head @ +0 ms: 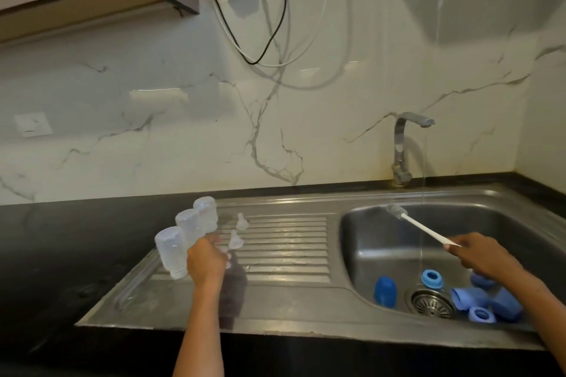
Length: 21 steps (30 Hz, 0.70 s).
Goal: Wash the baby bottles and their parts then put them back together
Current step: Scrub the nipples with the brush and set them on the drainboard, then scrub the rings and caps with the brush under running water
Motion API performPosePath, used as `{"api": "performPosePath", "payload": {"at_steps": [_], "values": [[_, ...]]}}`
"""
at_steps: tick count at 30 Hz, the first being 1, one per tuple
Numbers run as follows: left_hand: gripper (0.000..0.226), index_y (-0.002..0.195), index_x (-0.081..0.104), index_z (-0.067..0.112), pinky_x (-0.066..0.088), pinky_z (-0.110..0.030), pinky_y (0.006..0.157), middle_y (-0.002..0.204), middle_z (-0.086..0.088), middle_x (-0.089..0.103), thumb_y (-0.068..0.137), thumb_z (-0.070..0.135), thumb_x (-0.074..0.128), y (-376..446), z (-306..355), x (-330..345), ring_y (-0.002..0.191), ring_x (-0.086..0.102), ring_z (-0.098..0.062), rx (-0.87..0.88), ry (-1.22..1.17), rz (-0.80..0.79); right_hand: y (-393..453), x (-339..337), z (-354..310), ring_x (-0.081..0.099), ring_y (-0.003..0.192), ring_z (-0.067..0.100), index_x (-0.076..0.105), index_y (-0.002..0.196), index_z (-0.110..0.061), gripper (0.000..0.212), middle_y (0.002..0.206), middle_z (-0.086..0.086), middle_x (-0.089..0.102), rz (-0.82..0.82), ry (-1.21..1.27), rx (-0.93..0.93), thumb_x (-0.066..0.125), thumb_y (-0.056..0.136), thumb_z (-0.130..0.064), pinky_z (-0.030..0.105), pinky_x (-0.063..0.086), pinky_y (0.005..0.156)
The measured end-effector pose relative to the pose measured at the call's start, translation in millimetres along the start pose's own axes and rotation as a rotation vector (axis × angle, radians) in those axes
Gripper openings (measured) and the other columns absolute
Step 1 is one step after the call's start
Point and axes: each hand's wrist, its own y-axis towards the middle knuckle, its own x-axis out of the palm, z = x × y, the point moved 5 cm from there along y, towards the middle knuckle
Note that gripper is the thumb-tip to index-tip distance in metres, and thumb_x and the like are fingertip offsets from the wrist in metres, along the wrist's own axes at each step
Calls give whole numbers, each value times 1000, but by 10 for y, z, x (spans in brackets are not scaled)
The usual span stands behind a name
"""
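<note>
Head view, three clear plastic bottles [186, 234] upended on ribbed steel drainboard [284, 249], left hand [205, 263] curled around one, thin white brush [419, 226] pinched by right hand [477, 254].

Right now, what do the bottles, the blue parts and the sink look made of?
Bottles: clear, slightly frosted, probably plastic, since the drainboard shows through. Blue parts: opaque, smooth, moulded, likely plastic. Sink: brushed metal, probably stainless steel, with dull grey reflections.

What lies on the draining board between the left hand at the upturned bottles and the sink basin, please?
In the head view, two clear teats stand on the ribbed draining board right of the left hand; beyond them it is bare up to the basin.
</note>
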Motion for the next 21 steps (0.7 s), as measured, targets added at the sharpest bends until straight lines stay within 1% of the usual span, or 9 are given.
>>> {"api": "performPosePath", "payload": {"at_steps": [1, 3, 5, 9, 13, 16, 18, 19, 21], "values": [[15, 95, 68, 2, 44, -24, 56, 81, -7, 66, 84, -6, 62, 22, -41, -19, 66, 59, -17, -35, -34, -21, 11, -8, 23, 60, 62, 25, 63, 84, -25, 15, 65, 9, 64, 8, 6, 9, 54, 96, -26, 33, 46, 56], [10, 85, 70, 0, 51, -33, 75, 87, -14, 70, 78, -7, 67, 64, -107, -71, 83, 64, -27, -71, -67, -43, 39, 6, 34, 57, 59, 24, 61, 77, -27, 19, 62, 11, 63, 10, 18, 22, 56, 95, -25, 32, 42, 53], [9, 76, 68, 1, 49, -36, 85, 89, -16, 70, 75, -7, 71, 58, -143, -102, 92, 63, -31, -79, -85, -54, 51, 37, 31, 54, 55, 23, 61, 74, -24, 21, 59, 10, 62, -5, 36, 37, 57, 95, -24, 31, 41, 53], [16, 71, 65, 5, 48, -35, 86, 88, -15, 69, 72, -7, 75, 45, -177, -107, 92, 63, -30, -87, -101, -75, 36, 90, 42, 48, 52, 20, 69, 85, -8, 22, 53, 6, 56, -37, 39, 45, 56, 95, -23, 30, 39, 53], [23, 65, 60, 10, 43, -29, 78, 80, -9, 65, 72, -4, 76, 40, -171, -101, 87, 62, -27, -79, -117, -59, 17, 113, 27, 50, 56, 19, 67, 82, -13, 21, 58, 6, 57, -72, 22, 30, 54, 96, -23, 29, 40, 55], [17, 71, 64, 7, 43, -28, 76, 84, -10, 66, 71, 2, 80, 52, -175, -65, 84, 59, -24, -97, -75, -95, 38, 139, 37, 48, 55, 19, 66, 78, -13, 24, 57, 5, 56, -110, 7, 39, 53, 96, -22, 29, 41, 56], [12, 77, 67, 4, 42, -29, 78, 88, -13, 66, 73, 3, 79, 75, -182, -45, 87, 59, -26, -89, -55, -107, 52, 157, 45, 47, 55, 19, 66, 78, -13, 24, 57, 5, 55, -130, -3, 36, 53, 97, -22, 29, 41, 56], [12, 80, 68, 2, 42, -30, 78, 89, -13, 66, 74, 3, 78, 84, -181, -36, 88, 59, -27, -84, -46, -115, 56, 160, 50, 47, 55, 19, 66, 79, -13, 24, 58, 5, 55, -132, -7, 34, 53, 97, -22, 28, 41, 55], [21, 86, 69, 1, 42, -29, 77, 88, -10, 64, 71, 6, 82, 91, -178, -25, 87, 58, -25, -77, -27, -134, 58, 161, 54, 47, 56, 18, 66, 80, -13, 23, 59, 5, 55, -132, -2, 31, 52, 97, -22, 27, 41, 55]]}}
